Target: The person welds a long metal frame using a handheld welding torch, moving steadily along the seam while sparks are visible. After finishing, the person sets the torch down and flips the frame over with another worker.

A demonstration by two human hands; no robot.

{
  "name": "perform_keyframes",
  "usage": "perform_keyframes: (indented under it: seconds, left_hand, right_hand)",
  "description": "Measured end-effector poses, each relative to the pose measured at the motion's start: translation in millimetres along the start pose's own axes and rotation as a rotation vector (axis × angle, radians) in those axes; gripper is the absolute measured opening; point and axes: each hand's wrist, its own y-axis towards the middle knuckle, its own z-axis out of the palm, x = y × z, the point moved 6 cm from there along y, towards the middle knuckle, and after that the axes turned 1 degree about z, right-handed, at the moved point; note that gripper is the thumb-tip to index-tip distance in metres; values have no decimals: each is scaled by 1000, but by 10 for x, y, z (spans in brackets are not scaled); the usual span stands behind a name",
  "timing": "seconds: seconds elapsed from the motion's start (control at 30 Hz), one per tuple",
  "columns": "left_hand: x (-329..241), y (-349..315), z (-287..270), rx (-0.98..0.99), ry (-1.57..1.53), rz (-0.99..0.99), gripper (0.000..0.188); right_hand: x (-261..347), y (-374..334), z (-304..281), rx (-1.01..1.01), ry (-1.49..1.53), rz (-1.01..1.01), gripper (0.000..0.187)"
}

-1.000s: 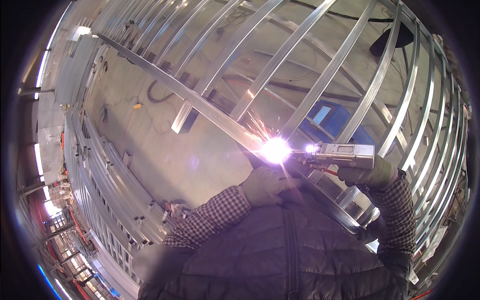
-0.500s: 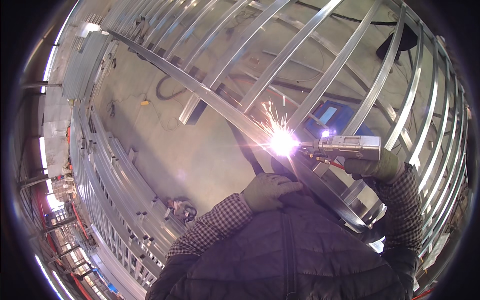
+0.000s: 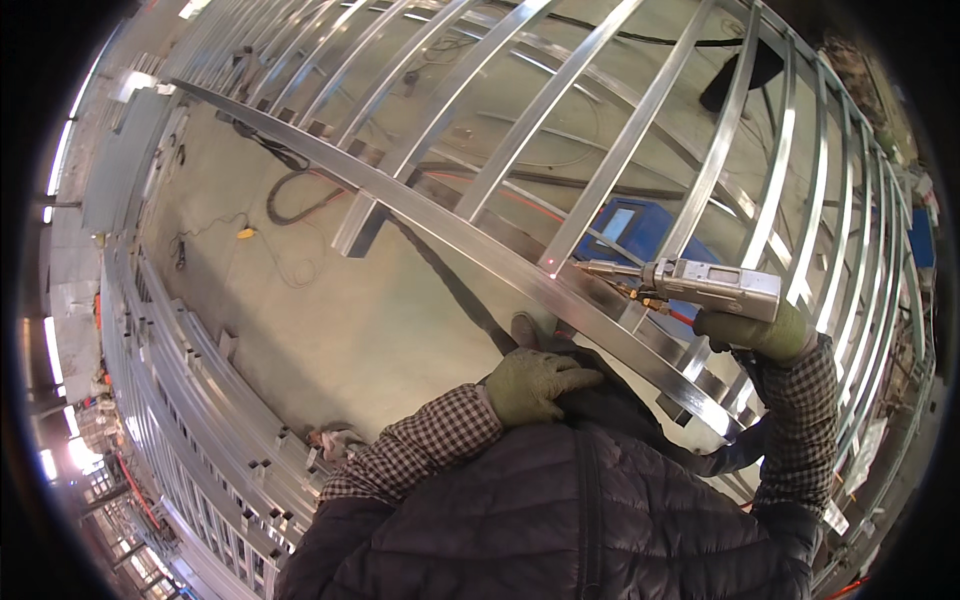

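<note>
Right hand (image 3: 755,335), gloved, is wrapped tight round the welding gun (image 3: 700,283), nozzle tip aimed at a small red dot on the long metal rail (image 3: 480,250), right where a cross bar (image 3: 610,170) meets it. No arc lit now. Left hand (image 3: 530,385), gloved, lies closed and empty on the dark jacket (image 3: 560,520), just below the rail, holding nothing. To do this well, I'd judge: keep tip close to the joint w/o touching, brace the elbow, steady angle, short even passes. Blue box (image 3: 640,235) sits on the floor (image 3: 330,320) behind the frame.
</note>
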Motion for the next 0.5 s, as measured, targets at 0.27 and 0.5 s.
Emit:
perform_keyframes:
  seconds: [0.27, 0.5]
  left_hand:
    - [-220, 345, 326, 56, -117, 163, 80]
    - [-464, 749, 604, 3, -63, 153, 74]
  right_hand:
    - [-219, -583, -36, -56, 214, 172, 51]
    - [-467, -577, -202, 111, 136, 54, 57]
